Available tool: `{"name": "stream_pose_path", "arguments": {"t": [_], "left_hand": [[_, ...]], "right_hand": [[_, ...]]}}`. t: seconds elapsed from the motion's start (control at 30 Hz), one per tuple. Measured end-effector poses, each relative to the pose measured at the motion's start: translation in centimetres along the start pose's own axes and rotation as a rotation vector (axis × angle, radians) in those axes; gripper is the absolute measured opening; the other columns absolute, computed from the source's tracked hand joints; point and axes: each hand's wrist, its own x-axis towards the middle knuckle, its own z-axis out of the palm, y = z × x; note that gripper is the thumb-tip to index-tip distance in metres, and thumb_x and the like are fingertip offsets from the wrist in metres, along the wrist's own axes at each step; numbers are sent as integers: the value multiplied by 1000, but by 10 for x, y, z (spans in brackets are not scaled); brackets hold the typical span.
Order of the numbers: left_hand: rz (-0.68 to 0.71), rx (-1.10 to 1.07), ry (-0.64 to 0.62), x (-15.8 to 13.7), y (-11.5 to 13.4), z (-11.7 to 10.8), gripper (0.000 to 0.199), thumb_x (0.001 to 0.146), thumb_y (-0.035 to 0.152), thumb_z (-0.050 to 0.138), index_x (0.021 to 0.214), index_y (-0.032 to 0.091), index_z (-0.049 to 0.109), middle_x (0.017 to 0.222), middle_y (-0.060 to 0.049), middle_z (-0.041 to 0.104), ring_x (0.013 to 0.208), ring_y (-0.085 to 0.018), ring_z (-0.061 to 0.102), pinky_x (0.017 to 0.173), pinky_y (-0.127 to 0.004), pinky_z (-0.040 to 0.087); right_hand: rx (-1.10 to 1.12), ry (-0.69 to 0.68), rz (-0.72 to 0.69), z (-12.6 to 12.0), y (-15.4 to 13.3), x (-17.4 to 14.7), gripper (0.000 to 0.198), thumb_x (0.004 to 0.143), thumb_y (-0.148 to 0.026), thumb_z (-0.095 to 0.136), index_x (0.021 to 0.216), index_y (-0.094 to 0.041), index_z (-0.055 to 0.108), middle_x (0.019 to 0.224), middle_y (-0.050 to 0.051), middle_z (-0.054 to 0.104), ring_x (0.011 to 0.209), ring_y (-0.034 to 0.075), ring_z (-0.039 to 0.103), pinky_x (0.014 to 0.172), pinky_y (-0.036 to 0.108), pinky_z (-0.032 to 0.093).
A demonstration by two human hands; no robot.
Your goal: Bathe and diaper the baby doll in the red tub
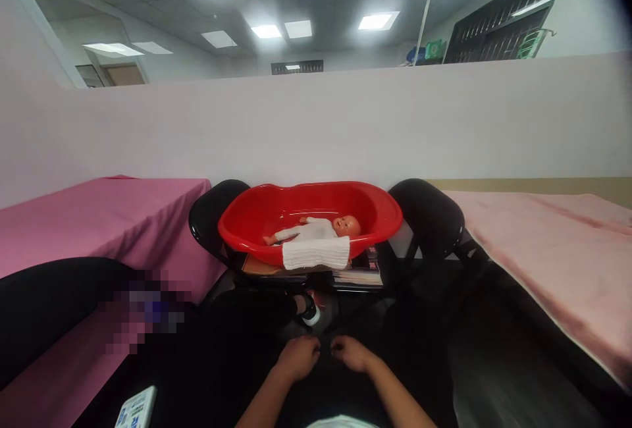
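Note:
My left hand and my right hand are low in the middle of the view, over my dark-clothed lap. Both have curled fingers with nothing visible in them, and a small gap separates them. Beyond them stands a red baby bathtub, which neither hand touches. A baby doll in a white outfit lies on its back inside, its head toward the right. Over the tub's near rim hangs a white towel, hiding part of the doll's lower side.
Black chairs flank the tub. Books are stacked beneath it. A pink-draped table stands left, a pale pink-covered bed right. A white box lies at lower left. Behind the tub rises a white wall.

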Motion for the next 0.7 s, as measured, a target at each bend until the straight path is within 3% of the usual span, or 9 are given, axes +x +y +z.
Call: {"name": "stream_pose_path", "arguments": {"t": [0.07,0.13,0.17,0.27,0.33,0.4,0.53,0.6,0.7], "left_hand": [[20,-83,18,2,4,-6,28,81,25,45,96,22,68,99,-7,69,92,-25,63,82,-37,47],[65,-255,162,10,13,-32,26,82,22,43,88,21,68,90,-5,69,85,-20,63,78,-32,47],[75,-370,310,16,18,-53,26,83,21,41,85,20,67,85,-4,68,81,-18,62,76,-29,47],[24,-528,985,41,34,-142,26,90,26,37,91,16,60,86,-5,63,83,-16,58,78,-28,46],[124,-455,1150,63,34,-203,21,89,26,43,97,16,59,95,-6,62,92,-16,56,82,-29,44],[231,-363,1044,88,20,-247,20,87,24,45,98,18,60,100,-6,62,95,-16,56,83,-29,44],[14,-314,757,133,-43,-269,26,77,23,56,101,13,61,104,-11,61,96,-21,57,86,-35,43],[-69,-213,563,148,-75,-262,29,73,27,62,97,11,63,101,-13,62,93,-24,58,84,-36,44],[-177,-108,308,162,-108,-254,33,68,32,67,94,12,64,97,-12,63,87,-24,59,77,-34,45]], "right_hand": [[76,-12,7,-1,-3,3,26,68,-18,54,88,-14,69,79,4,67,71,15,57,61,24,36],[274,-32,2,-9,-17,9,25,70,-22,54,89,-13,67,82,5,67,68,14,58,59,23,37],[398,-42,-12,-16,-29,13,25,72,-26,54,90,-13,66,84,6,67,68,14,59,58,23,38],[564,-45,-209,-57,-89,20,29,75,-38,58,88,-12,66,84,6,68,70,12,60,62,23,41],[591,-151,-383,-96,-136,19,33,76,-41,62,93,-14,67,84,5,68,75,14,62,70,26,45],[720,-224,-565,-141,-177,20,36,76,-42,64,101,-16,65,107,8,66,99,19,61,85,32,46],[1093,283,-755,-227,-211,51,32,86,-44,49,110,-24,58,130,5,54,119,19,51,93,36,45],[1142,468,-589,-262,-204,82,31,89,-38,43,113,-22,55,133,6,52,118,17,51,93,34,46],[1138,701,-122,-298,-176,127,32,89,-36,43,112,-18,54,127,9,55,114,18,53,90,34,48]]}}
